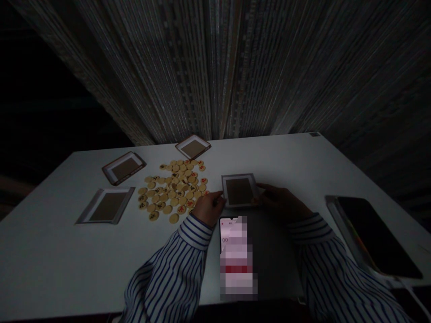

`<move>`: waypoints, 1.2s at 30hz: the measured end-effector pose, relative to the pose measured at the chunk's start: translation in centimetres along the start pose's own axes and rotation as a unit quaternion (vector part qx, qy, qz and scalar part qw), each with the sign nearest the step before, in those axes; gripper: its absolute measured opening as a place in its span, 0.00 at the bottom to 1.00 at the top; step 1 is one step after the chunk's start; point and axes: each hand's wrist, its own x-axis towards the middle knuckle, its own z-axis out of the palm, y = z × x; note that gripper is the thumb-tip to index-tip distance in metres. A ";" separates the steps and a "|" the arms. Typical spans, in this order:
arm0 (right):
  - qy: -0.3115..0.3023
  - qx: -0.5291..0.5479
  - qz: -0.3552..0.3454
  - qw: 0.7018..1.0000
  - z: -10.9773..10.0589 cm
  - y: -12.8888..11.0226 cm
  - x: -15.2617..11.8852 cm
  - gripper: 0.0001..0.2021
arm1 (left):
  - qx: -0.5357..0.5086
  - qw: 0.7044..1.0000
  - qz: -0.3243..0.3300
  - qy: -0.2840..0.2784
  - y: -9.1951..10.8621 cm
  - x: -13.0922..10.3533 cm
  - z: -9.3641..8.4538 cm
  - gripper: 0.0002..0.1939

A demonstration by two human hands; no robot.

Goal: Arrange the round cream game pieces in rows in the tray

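Note:
Between my hands, near the middle of the white table [269, 157], is a shallow open box [239, 192] with pale walls and a brown bottom. My left hand [209, 207] is closed, its curled fingertips at the box's left edge. On the right edge, the fingers of my right hand [284, 202] pinch the box's side; dim light hides part of them. Beside my left hand lies a loose heap of round wooden Chinese chess pieces [180, 194], marked with red or black characters. Some are blank side up.
Similar shallow boxes lie on the table: one at the back [193, 146], one at left [124, 168], another nearer [106, 206]. A lit phone [226, 229] lies below my hands. At right is a dark tablet-like device [373, 233]. A curtain [222, 67] hangs behind the table.

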 end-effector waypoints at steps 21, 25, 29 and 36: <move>0.008 -0.005 0.012 1.000 0.0 -0.2 -0.1 0.24 | 0.001 1.000 0.006 0.005 -0.2 0.0 0.2 0.17; 0.007 -0.004 0.005 1.000 0.1 0.0 0.0 0.25 | -0.007 1.000 0.008 0.005 -0.2 0.0 0.2 0.17; 0.007 -0.004 0.002 1.000 0.2 0.2 0.1 0.24 | -0.008 1.000 0.005 0.003 -0.2 0.0 0.2 0.17; 0.025 -0.003 -0.006 1.000 0.1 0.3 0.0 0.24 | -0.006 0.999 0.014 0.039 -0.4 -0.2 0.3 0.16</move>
